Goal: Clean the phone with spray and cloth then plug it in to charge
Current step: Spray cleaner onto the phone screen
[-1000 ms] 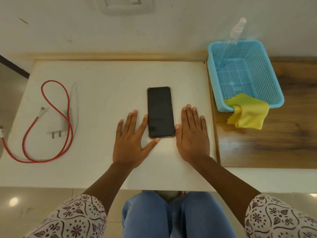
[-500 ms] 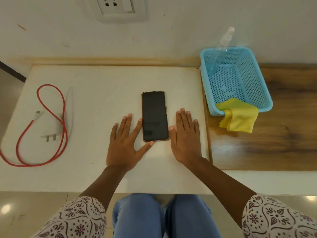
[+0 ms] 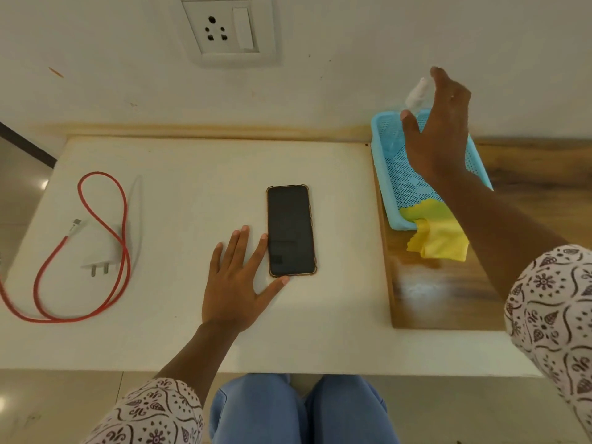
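While my right hand (image 3: pixel 439 133) reaches into the upper right of the frame, its grip is spread wide around the neck of the spray bottle (image 3: pixel 416 92), not yet closed on it; whether a fingertip already touches the bottle I cannot tell. The bottle stands tilted against the far corner of the blue basket (image 3: pixel 384 174), so a glancing contact could, in my judgement, knock it over or drag the light basket along the wooden board. A yellow cloth (image 3: pixel 439 240) hangs over the basket's near rim below my forearm and could be pulled off. The phone (image 3: pixel 291 230) lies screen-up at the centre of the white tabletop (image 3: pixel 192 174). My left hand (image 3: pixel 235 280) lies flat beside it, fingers spread, holding nothing, thumb tip at its lower edge. The red cable (image 3: pixel 102 251) and charger plug (image 3: pixel 101 251) lie at left, below the wall socket (image 3: pixel 224 30). Half a second earlier, both hands lay flat flanking the phone; only the right has left.
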Demonstrator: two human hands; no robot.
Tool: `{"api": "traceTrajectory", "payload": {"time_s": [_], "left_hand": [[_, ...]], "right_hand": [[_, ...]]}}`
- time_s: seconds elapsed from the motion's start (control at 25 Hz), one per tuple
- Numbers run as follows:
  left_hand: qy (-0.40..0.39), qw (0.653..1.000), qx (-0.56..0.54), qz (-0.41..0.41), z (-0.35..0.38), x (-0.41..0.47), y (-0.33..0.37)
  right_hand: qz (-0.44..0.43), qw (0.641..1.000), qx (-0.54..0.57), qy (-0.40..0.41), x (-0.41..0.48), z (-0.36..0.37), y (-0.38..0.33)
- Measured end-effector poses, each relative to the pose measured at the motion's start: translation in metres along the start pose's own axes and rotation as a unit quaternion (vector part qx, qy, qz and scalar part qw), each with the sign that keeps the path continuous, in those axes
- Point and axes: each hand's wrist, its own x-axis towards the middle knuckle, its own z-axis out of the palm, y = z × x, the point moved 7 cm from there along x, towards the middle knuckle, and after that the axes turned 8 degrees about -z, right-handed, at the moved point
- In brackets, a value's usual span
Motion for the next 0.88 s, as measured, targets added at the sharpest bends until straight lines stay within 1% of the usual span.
{"api": "traceTrajectory", "payload": {"time_s": [0.04,0.12,0.4,0.48,0.56,0.6,0.64,0.68,0.72,0.8,0.84,0.88], "left_hand": [[0.001,1.000,0.001,0.000,0.000,0.000,0.000],[0.003,1.000,0.003,0.000,0.000,0.000,0.000],[0.002,1.000,-0.001,-0.001,0.000,0.001,0.002],[0.001,1.000,0.003,0.001,0.000,0.001,0.003],[0.001,1.000,0.005,0.001,0.001,0.001,0.004],[0.002,1.000,0.005,0.000,0.001,0.002,0.004],[0.002,1.000,0.005,-0.001,0.001,0.002,0.004],[0.003,1.000,0.006,-0.002,0.002,0.002,0.004],[0.005,1.000,0.006,-0.002,0.002,0.002,0.003],[0.007,1.000,0.007,-0.002,0.002,0.001,0.002],[0.007,1.000,0.008,-0.002,0.003,0.001,0.002],[0.007,1.000,0.009,-0.001,0.003,0.001,0.002]], "right_hand": [[-0.013,1.000,0.010,-0.012,0.000,0.006,0.002],[-0.023,0.999,0.025,-0.011,-0.001,0.013,0.006],[-0.005,0.993,0.097,0.063,0.003,0.003,0.004],[-0.035,0.986,0.106,0.121,0.008,-0.014,-0.011],[-0.098,0.970,0.106,0.194,0.011,-0.034,-0.036],[-0.130,0.961,0.106,0.218,0.011,-0.040,-0.050],[-0.158,0.956,0.110,0.223,0.008,-0.042,-0.064],[-0.182,0.953,0.125,0.206,0.004,-0.037,-0.078],[-0.195,0.955,0.149,0.167,-0.002,-0.028,-0.090],[-0.182,0.962,0.198,0.046,-0.020,-0.001,-0.108],[-0.167,0.965,0.202,-0.015,-0.030,0.012,-0.112],[-0.160,0.968,0.180,-0.068,-0.039,0.026,-0.113]]}}
